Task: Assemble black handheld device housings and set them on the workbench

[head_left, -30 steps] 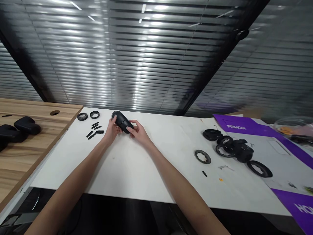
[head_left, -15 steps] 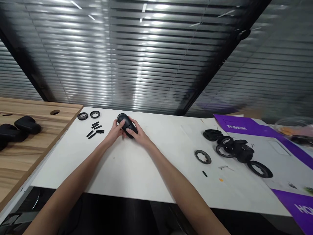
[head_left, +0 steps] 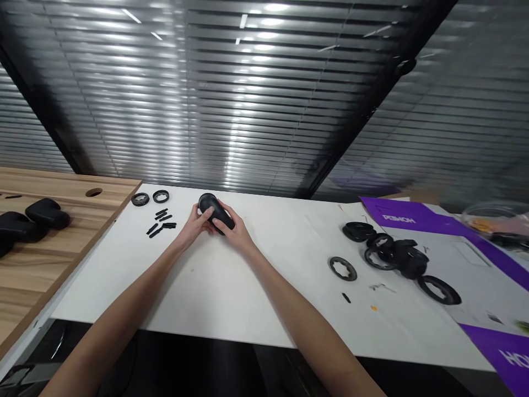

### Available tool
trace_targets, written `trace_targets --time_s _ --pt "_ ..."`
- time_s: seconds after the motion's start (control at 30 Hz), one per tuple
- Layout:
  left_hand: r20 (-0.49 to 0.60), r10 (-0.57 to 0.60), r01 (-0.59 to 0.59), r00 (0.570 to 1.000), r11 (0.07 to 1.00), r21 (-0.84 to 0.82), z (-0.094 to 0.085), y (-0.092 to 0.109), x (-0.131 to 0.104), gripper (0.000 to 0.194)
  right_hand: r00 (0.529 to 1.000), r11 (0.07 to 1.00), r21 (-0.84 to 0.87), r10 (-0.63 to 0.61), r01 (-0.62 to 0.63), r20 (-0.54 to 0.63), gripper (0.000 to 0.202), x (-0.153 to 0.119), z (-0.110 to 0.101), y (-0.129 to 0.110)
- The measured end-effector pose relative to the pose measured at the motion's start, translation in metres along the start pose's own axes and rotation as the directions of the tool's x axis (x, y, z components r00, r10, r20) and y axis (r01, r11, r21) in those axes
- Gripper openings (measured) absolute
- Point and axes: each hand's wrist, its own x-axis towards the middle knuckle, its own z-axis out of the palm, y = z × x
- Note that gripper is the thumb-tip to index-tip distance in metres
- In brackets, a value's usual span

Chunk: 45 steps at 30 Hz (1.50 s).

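Both hands hold one black rounded plastic housing (head_left: 211, 205), wide at its upper left end and narrower toward the lower right. My left hand (head_left: 197, 223) grips its left side, thumb on top. Around the lower right end my right hand (head_left: 233, 223) is closed, its thumb pressed on the surface. The undersides of the fingers are hidden. Left of the hands lie several small black strips (head_left: 161, 221) on the white table (head_left: 198, 298). Behind those are two black rings, one at the table's edge (head_left: 140, 199) and another ring (head_left: 161, 196) beside it.
To the right lie a flat notched ring (head_left: 343, 268), a small black piece (head_left: 346, 298), an orange bit (head_left: 373, 308) and a cluster of black parts (head_left: 407, 256) by a purple-and-white box (head_left: 446, 237). More black housings (head_left: 47, 213) rest on the wooden surface (head_left: 33, 270) at left.
The hands keep their grip on the black housing, which has turned slightly between them; the thumbs have shifted a little. The loose parts stay where they were.
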Motion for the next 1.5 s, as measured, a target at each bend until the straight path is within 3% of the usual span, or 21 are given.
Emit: trace_targets --time_s 0.13,0.33,0.57,1.1,1.27,1.4,1.5 --pt "-0.017 0.029 -0.029 0.999 1.0 0.003 0.002 0.0 -0.002 0.081 1.0 1.0 0.003 -0.004 0.004 -0.002 0.073 0.003 0.0 0.002" --pt "-0.077 -0.036 0.033 0.996 0.999 -0.037 0.004 0.002 -0.001 0.071 0.995 0.995 -0.034 0.095 -0.094 0.023 0.081 0.004 -0.003 0.004" --pt "-0.159 -0.113 0.092 0.981 0.987 -0.13 0.007 0.003 0.002 0.058 0.995 0.992 -0.104 0.073 -0.065 0.074 0.08 0.002 -0.002 0.002" --pt "-0.195 -0.146 0.116 0.97 0.98 -0.161 0.001 -0.001 0.01 0.061 0.992 0.986 -0.158 0.072 -0.055 0.105 0.079 0.002 0.0 0.007" --pt "-0.222 -0.157 0.11 0.962 0.971 -0.212 0.001 -0.001 0.012 0.059 0.99 0.991 -0.121 0.07 -0.055 0.122 0.088 0.002 0.0 0.008" --pt "-0.208 -0.159 0.107 0.965 0.965 -0.238 0.002 0.001 0.012 0.056 0.992 0.997 -0.082 0.008 0.002 0.123 0.092 0.002 0.002 0.009" --pt "-0.17 -0.169 0.123 0.971 0.96 -0.251 0.001 0.002 0.012 0.057 0.995 0.976 -0.193 -0.096 0.096 0.011 0.084 0.001 0.004 0.009"
